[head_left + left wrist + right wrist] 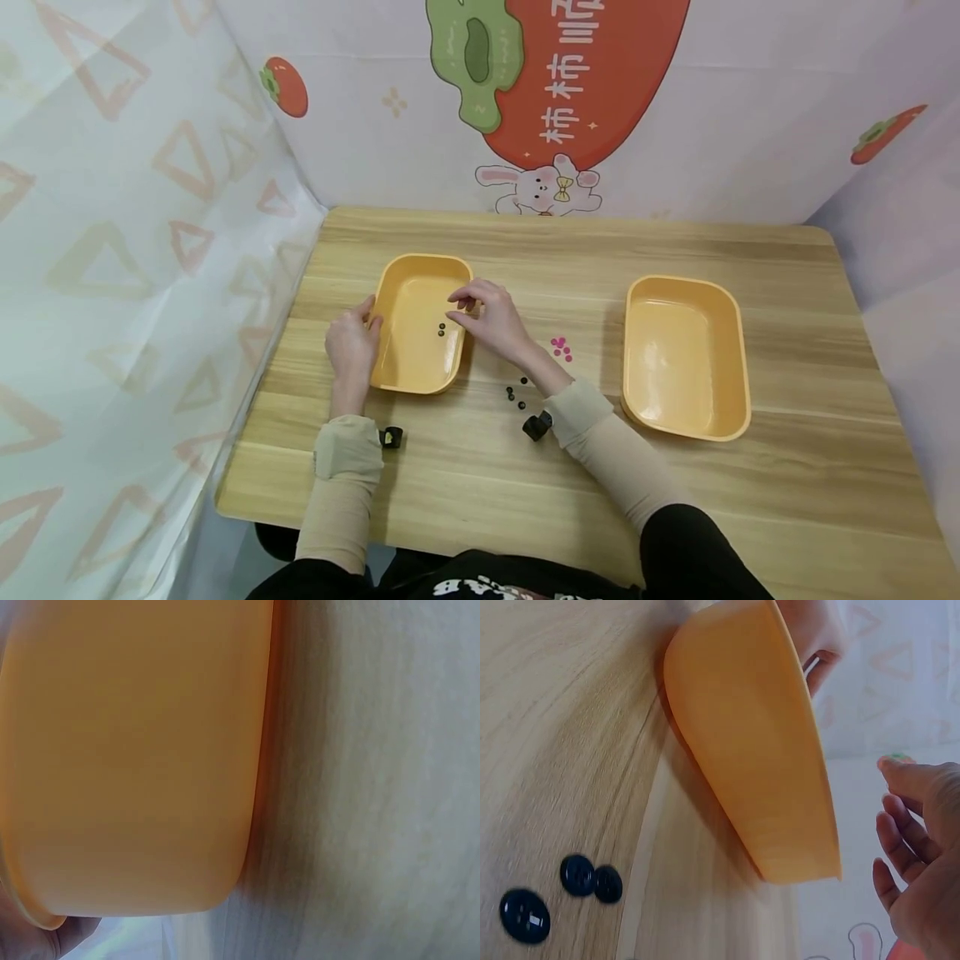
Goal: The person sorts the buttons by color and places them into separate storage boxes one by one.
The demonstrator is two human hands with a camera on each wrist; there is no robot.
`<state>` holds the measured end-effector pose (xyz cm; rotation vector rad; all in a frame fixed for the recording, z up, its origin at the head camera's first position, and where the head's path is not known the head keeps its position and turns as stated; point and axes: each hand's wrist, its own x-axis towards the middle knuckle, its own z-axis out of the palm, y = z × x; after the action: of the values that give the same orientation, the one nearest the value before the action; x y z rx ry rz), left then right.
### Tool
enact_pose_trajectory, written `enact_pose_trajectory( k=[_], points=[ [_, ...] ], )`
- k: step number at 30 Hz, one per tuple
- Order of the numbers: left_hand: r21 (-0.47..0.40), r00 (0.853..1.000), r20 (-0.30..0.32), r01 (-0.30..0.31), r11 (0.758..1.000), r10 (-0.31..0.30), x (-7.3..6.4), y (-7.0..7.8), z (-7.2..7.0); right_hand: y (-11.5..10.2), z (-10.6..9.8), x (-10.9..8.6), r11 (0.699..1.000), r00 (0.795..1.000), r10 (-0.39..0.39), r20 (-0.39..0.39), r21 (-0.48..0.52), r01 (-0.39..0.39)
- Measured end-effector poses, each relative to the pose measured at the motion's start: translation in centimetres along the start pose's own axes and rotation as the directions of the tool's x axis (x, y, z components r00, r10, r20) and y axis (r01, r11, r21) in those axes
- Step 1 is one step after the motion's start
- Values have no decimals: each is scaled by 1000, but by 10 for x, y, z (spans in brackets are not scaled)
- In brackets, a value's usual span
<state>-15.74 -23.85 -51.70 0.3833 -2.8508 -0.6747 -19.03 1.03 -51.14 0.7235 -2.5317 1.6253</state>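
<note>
My left hand [352,346] grips the left rim of a yellow plastic tub [408,375], thumb over the edge. In the left wrist view, a bit of that hand [30,934] shows at the rim beyond the tub's side. Over the tub's right rim hovers my right hand [491,321], thumb and forefinger apart, nothing seen between them. The right wrist view has that hand [922,847] above the rim with loosely bent fingers. Two small dark buttons [442,330] lie inside the tub. Several black buttons [577,875] are on the table to its right.
A cluster of pink buttons [561,347] lies on the wooden table [480,500], right of my right forearm. Farther right stands a second yellow tub [686,333] with nothing visible in it. A printed cloth [360,150] hangs behind the table.
</note>
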Motion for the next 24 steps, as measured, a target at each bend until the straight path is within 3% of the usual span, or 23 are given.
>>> enact_pose_trajectory(
  k=[7,16,24],
  points=[
    [4,1000,1,0,1000,0,0,0,-1,4,-24,-18,997,999,46,-10,55,-46],
    [-22,1000,2,-12,1000,12,1,-2,1,20,-49,-65,984,986,151,64,-104,-144],
    [-25,1000,14,-8,1000,9,0,-1,-2,35,-52,-93,963,968,206,143,-204,-174]
  ],
)
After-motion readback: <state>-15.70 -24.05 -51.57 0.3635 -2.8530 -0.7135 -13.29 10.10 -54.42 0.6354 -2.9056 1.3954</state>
